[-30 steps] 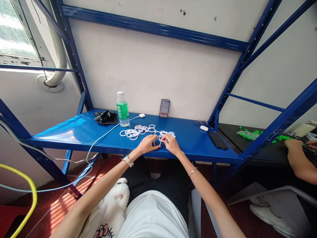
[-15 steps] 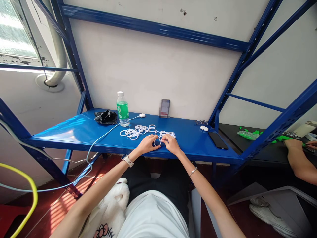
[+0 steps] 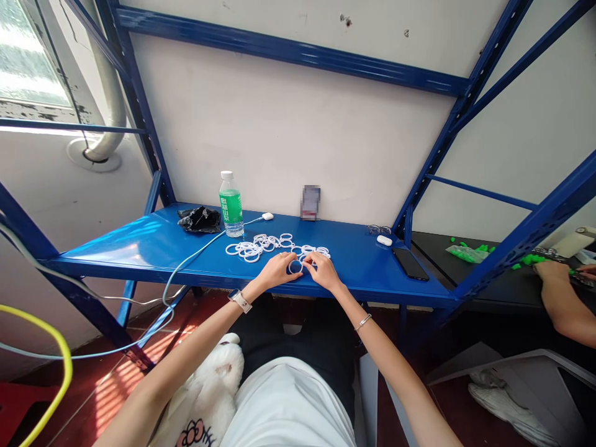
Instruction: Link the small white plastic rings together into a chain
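Observation:
Both of my hands meet over the front of a blue metal shelf [image 3: 139,245]. My left hand [image 3: 275,271] and my right hand [image 3: 322,271] pinch the same white ring [image 3: 295,267] between their fingertips, one on each side. Just beyond them lies a loose pile of several white rings [image 3: 261,245], spread from left of my hands to just behind my right hand. A watch sits on my left wrist and a thin bracelet on my right.
On the shelf stand a green-labelled water bottle [image 3: 231,206], a black crumpled bag [image 3: 199,219], a white charger with cable [image 3: 266,216], a propped phone [image 3: 310,202], an earbud case [image 3: 384,240] and a flat phone [image 3: 410,263]. Another person's arm [image 3: 561,298] works at the right among green parts [image 3: 468,251].

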{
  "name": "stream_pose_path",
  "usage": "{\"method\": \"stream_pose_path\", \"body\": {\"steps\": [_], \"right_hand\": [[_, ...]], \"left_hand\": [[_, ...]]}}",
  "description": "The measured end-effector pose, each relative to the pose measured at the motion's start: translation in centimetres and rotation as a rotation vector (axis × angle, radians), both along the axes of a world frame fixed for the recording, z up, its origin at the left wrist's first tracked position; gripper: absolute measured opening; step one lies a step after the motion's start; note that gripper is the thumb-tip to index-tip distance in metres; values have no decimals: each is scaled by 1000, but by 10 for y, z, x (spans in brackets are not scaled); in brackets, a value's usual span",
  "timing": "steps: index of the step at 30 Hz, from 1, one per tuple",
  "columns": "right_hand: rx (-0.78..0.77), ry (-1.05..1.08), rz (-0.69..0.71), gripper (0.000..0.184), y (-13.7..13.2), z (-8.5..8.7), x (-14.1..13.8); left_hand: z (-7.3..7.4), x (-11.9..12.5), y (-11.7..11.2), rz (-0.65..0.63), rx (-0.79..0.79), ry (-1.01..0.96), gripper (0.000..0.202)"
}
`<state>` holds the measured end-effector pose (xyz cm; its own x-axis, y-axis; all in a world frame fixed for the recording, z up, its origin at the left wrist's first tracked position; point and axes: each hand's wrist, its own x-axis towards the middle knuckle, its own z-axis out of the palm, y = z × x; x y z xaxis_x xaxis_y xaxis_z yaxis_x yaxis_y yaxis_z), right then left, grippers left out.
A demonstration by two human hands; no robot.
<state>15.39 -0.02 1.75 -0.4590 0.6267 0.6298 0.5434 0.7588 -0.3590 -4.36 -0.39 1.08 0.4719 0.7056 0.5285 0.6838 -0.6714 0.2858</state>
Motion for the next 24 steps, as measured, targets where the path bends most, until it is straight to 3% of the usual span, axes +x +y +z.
{"method": "stream_pose_path", "body": {"steps": [17,24], "right_hand": [[-4,-30,8,14,-4,2,-2],[77,9,-135,16,-1,2,-1]], "left_hand": [[-3,1,1,-29,50,16,31],[-6,1,5,-13,122,8,34]]}}
